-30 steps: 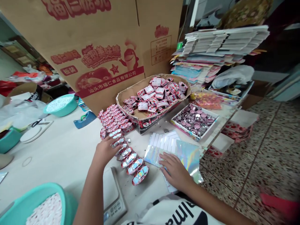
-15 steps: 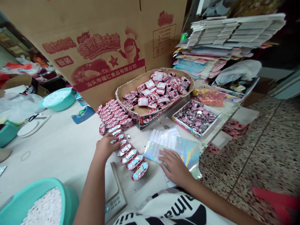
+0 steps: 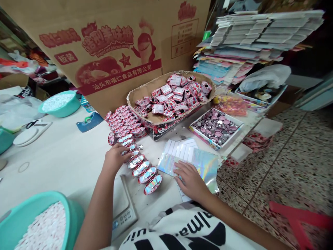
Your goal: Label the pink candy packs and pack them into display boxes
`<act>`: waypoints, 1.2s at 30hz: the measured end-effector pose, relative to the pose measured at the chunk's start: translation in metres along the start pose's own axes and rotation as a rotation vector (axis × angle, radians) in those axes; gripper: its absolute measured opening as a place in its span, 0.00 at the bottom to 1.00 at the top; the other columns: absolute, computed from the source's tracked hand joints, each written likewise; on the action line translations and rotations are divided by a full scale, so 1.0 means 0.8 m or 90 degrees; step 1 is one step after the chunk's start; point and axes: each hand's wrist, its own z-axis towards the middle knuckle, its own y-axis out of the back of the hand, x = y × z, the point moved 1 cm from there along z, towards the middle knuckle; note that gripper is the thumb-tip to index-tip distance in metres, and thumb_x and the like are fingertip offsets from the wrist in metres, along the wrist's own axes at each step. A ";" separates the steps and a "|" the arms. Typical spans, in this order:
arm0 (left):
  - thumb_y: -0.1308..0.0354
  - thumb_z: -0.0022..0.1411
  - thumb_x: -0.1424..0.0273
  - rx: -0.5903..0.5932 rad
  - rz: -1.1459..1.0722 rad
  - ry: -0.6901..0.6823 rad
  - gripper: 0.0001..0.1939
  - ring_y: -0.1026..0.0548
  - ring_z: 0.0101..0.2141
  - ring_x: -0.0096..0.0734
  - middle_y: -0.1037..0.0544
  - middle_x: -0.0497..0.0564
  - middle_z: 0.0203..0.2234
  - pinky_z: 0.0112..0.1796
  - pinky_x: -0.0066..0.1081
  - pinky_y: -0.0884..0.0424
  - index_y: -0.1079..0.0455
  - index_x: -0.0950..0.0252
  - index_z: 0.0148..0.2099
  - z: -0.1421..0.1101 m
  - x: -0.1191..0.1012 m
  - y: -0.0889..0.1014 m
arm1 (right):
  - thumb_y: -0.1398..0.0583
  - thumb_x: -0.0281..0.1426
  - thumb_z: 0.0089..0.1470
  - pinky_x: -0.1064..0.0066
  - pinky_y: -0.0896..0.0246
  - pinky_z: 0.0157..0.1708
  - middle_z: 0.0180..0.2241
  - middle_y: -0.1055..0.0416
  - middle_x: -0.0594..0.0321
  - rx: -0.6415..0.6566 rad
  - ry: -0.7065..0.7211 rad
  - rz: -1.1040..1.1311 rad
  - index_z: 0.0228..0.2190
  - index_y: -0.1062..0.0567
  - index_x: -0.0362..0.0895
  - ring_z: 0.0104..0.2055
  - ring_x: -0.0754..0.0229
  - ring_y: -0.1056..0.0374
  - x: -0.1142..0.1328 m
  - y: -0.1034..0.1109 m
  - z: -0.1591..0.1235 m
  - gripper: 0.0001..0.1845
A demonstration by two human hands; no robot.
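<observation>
A row of small red-and-white packets with shiny silver openings (image 3: 141,168) runs diagonally over the table. My left hand (image 3: 116,158) rests at the row's far part, its fingers reaching over the packets and touching them; it does not visibly grip one. My right hand (image 3: 191,181) lies with fingers spread on shiny holographic film (image 3: 206,162). White printed strips (image 3: 179,151) lie at the film's far side. Beyond the row stands a tight block of similar packets (image 3: 123,119).
A cut-down carton (image 3: 153,132) holds loose packets. To its right is a tray (image 3: 208,146) of small round tins. A scale (image 3: 125,211) and a teal basin (image 3: 69,211) of white pieces stand near me. A large cardboard box (image 3: 104,76) rises behind.
The whole view has shifted slightly. Both hands keep nearly the same places, the left on the packet row and the right on the film.
</observation>
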 end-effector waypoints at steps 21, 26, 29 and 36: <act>0.37 0.57 0.57 -0.010 -0.086 -0.026 0.15 0.26 0.39 0.41 0.23 0.53 0.39 0.43 0.40 0.29 0.20 0.60 0.40 -0.068 -0.058 -0.024 | 0.42 0.28 0.59 0.49 0.45 0.59 0.54 0.29 0.54 0.017 -0.004 -0.004 0.43 0.23 0.45 0.59 0.47 0.37 -0.001 -0.001 -0.001 0.12; 0.37 0.56 0.55 -0.003 -0.115 -0.013 0.16 0.26 0.39 0.40 0.23 0.54 0.39 0.43 0.41 0.28 0.20 0.60 0.40 -0.067 -0.054 -0.024 | 0.42 0.28 0.58 0.49 0.44 0.58 0.53 0.28 0.53 0.008 -0.002 -0.009 0.43 0.23 0.46 0.59 0.47 0.36 0.001 0.001 0.000 0.12; 0.37 0.55 0.55 0.000 -0.115 -0.002 0.16 0.26 0.39 0.40 0.23 0.54 0.39 0.44 0.41 0.28 0.20 0.60 0.39 -0.065 -0.056 -0.023 | 0.42 0.28 0.58 0.49 0.44 0.58 0.53 0.28 0.54 0.007 -0.003 -0.008 0.43 0.23 0.46 0.59 0.47 0.37 0.002 0.001 0.000 0.12; 0.36 0.54 0.55 0.009 -0.144 0.027 0.17 0.25 0.38 0.40 0.23 0.54 0.39 0.44 0.40 0.27 0.20 0.61 0.39 -0.064 -0.057 -0.025 | 0.42 0.28 0.58 0.49 0.45 0.58 0.54 0.29 0.55 0.011 -0.005 -0.002 0.43 0.24 0.45 0.59 0.47 0.37 0.002 0.001 0.000 0.11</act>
